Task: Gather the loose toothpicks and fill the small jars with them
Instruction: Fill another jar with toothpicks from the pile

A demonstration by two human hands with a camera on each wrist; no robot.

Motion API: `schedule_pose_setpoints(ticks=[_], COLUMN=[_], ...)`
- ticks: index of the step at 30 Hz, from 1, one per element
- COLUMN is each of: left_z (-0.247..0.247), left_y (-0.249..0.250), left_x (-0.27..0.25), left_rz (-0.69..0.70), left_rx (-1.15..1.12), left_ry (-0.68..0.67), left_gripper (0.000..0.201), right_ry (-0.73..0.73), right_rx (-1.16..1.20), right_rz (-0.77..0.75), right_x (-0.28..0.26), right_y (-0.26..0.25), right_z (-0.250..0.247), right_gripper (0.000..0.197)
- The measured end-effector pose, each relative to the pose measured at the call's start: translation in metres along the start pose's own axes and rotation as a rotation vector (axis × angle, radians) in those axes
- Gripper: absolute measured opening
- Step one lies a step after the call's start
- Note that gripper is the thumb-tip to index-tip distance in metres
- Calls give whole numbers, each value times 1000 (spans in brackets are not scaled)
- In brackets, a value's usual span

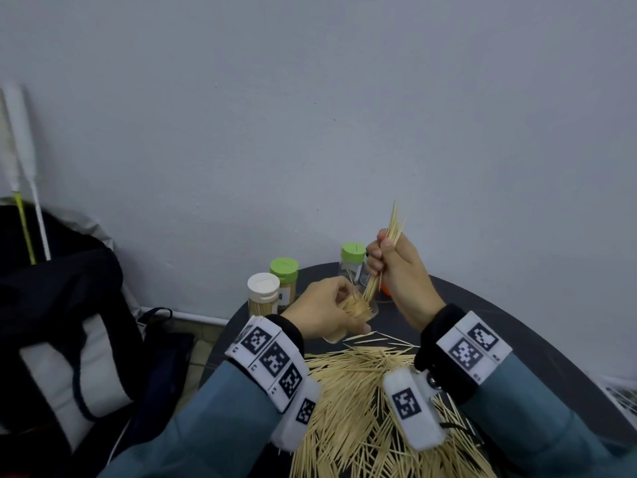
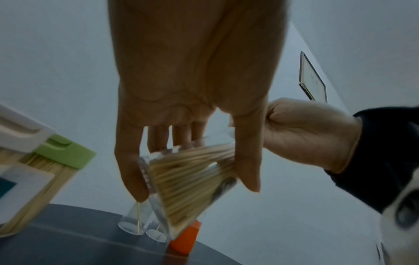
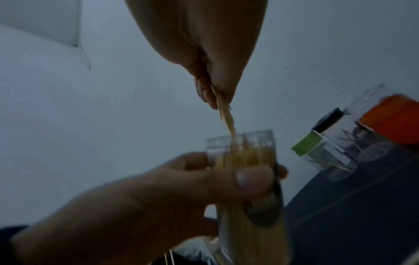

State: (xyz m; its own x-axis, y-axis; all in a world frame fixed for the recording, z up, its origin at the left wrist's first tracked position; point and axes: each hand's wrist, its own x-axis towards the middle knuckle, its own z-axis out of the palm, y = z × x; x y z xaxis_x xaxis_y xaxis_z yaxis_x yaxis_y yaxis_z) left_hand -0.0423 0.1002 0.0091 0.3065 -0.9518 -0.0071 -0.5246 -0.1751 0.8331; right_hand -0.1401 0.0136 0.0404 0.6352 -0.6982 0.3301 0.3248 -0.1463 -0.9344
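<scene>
Nearest us, a broad heap of loose toothpicks [image 1: 358,401] covers the near part of the dark round table [image 1: 482,305], running under both our wrists, with a few strays lying apart at its far edge.

Just beyond the heap, our left hand [image 1: 320,312] wraps round a clear open jar [image 2: 181,188]: the thumb presses one side and the fingers [image 2: 181,136] curl behind the other, so the hand is closed firmly on it. The jar is lifted off the table and tilted, its mouth towards our right hand, and it is already well packed with toothpicks.

Our right hand [image 1: 396,270] is a tight fist round a small bundle of toothpicks [image 1: 393,232]. The upper ends stick out above the knuckles; the lower ends fan down into the jar's mouth (the right wrist view shows them reaching in among those already inside).

Farther back on the table stand a white-capped jar [image 1: 263,291] and, touching it, a green-capped jar [image 1: 284,277], both full. Behind our right hand stands another green-capped jar [image 1: 352,260], nearly empty with only a few sticks inside, and beside it an orange cap [image 2: 184,240] and two clear uncapped jars [image 2: 145,226]. Beyond is a pale wall [image 1: 310,115]; a dark bag [image 1: 62,322] sits to the left.
</scene>
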Motion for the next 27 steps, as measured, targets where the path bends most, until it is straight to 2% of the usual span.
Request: schedule_pose_setpoints(ticks=[6,9,14,19,23,27], left_z=[0,-1,-3,-2,-3,-5], left_y=[1,0,-1,-1,0,1], left_x=[1,3,2,2,0,-2], left_rz=[47,37,35,28,29,29], left_rx=[-191,-206,-195,-173,-215,-268], left_ry=[2,36,48,21,16,-19], left_gripper=[36,32,35,37,34,38], right_ry=[-11,-53,-16,47,24,-16], right_rx=[19,-44,28,104,60,16], right_rz=[22,15,73,31,15,103], right_x=[-21,-26,-27,-22,-25,-28], right_y=[13,17,18,15,20,24], right_z=[7,10,11,12,11,8], right_gripper=[20,25,26,30,26,30])
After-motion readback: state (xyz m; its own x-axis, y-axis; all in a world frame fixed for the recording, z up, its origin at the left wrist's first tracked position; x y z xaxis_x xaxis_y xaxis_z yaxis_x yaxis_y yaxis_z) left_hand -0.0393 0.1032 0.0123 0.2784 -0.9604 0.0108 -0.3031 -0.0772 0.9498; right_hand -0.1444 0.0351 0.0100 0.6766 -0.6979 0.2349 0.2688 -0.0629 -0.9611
